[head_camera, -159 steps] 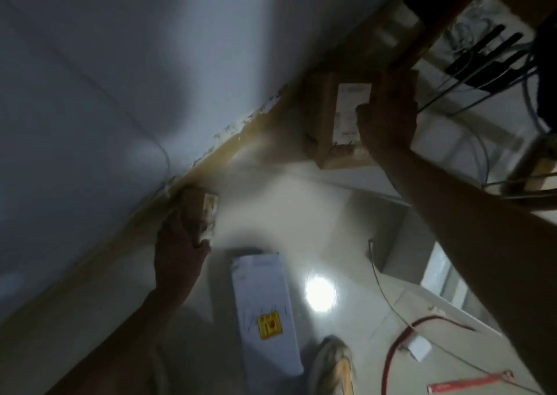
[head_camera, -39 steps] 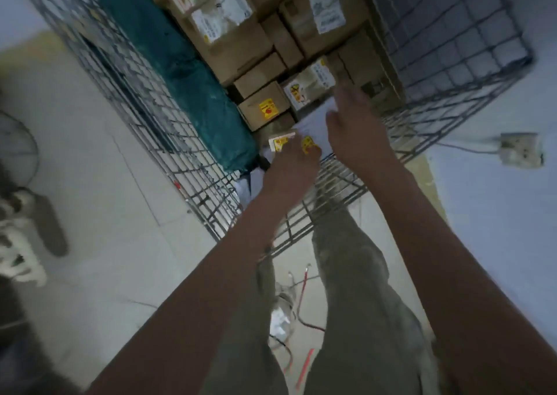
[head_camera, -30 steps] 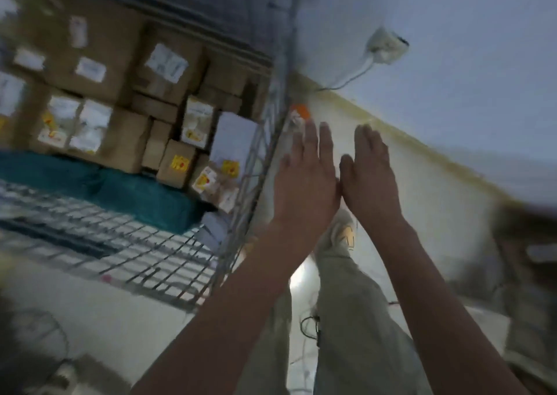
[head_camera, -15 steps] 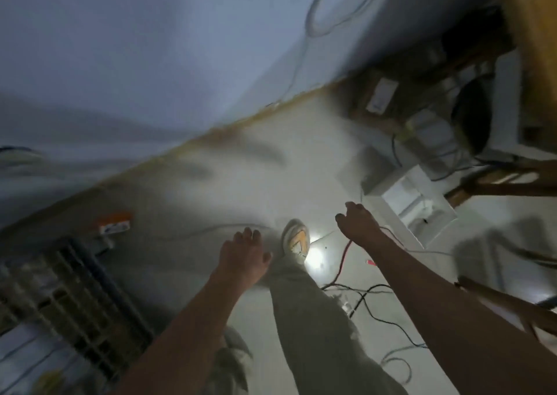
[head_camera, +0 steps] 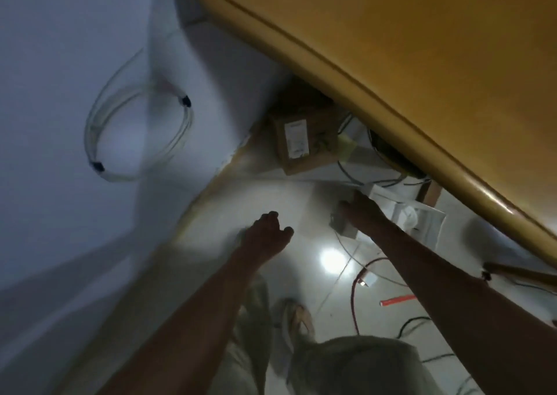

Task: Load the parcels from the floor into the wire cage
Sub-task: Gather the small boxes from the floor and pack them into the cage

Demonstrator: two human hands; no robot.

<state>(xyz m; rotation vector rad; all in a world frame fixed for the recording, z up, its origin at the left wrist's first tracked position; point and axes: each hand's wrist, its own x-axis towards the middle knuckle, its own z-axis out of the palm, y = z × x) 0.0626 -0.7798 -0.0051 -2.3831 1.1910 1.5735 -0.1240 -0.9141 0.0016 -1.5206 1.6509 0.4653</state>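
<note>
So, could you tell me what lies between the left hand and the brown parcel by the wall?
In the head view, only bare pale floor separates the left hand from the brown parcel.

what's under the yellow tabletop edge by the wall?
Under the tabletop: a brown cardboard box with a white label, standing on the floor against the wall, with cables and white items beside it. Anything further back is covered by the tabletop.

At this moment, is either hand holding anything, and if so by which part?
The left hand holds nothing; its fingers hang loosely curled. The right hand reaches a small grey parcel on the floor, but whether it has a grip cannot be told.
</note>
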